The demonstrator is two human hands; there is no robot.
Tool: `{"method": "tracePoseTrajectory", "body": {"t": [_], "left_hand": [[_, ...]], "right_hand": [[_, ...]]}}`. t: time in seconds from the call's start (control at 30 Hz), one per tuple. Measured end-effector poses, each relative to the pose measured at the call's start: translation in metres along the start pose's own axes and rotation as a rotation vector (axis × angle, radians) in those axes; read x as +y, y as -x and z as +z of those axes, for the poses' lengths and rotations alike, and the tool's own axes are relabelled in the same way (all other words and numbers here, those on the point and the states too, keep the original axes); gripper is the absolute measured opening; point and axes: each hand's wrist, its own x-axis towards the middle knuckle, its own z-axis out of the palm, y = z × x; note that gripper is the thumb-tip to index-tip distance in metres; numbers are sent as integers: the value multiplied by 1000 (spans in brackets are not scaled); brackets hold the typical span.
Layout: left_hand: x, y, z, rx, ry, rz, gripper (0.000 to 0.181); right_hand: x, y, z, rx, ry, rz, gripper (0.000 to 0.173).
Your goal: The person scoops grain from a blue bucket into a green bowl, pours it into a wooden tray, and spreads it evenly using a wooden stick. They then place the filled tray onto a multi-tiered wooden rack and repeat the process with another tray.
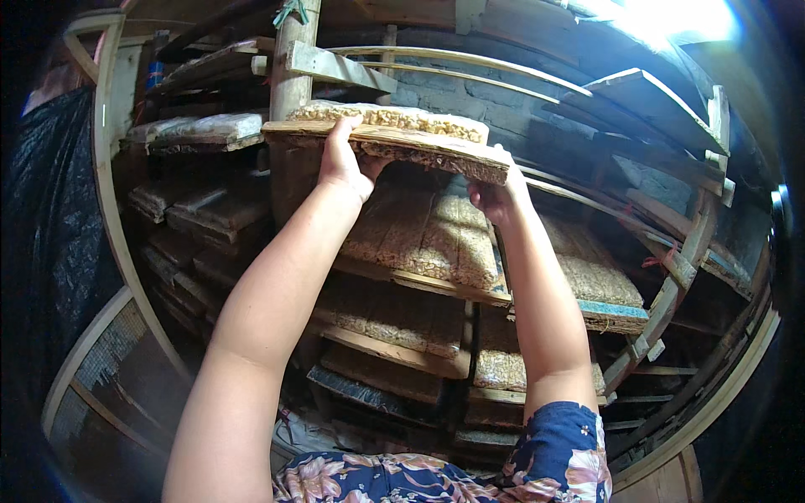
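Note:
Both my hands hold up a wooden board [402, 137] before the rack. My left hand [344, 157] grips its near edge left of the middle, thumb on top and fingers beneath. At the board's right end is my right hand [500, 192], its fingers under the wood. On the board lies a flat slab of pale beans in clear plastic [402, 118], which looks like tempeh. Below the board, a similar bean slab [434, 239] rests on a rack shelf. Whether the raised board touches the rack cannot be told.
More bean slabs [585, 270] lie on boards at the right and lower down. Wrapped slabs [207, 129] fill dark shelves at the left. A wooden post [290, 82] stands behind the board's left part. Bamboo rails [465, 56] cross above; an empty-looking slanted board [654, 110] is at upper right.

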Motion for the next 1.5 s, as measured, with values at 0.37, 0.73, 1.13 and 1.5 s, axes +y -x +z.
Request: {"method": "tracePoseTrajectory", "body": {"t": [0.37,0.73,1.13,1.5], "left_hand": [[-8,1,9,48,54,54,39],[-43,-16,17,180,64,12,41],[-29,3,9,-67,4,-86,63],[213,204,-267,-90,-1216,397,62]], "right_hand": [[-22,61,38,-5,-167,-42,53],[-31,39,14,79,-349,-70,38],[-27,67,13,242,-132,-45,58],[194,328,7,-82,1042,-31,64]]}}
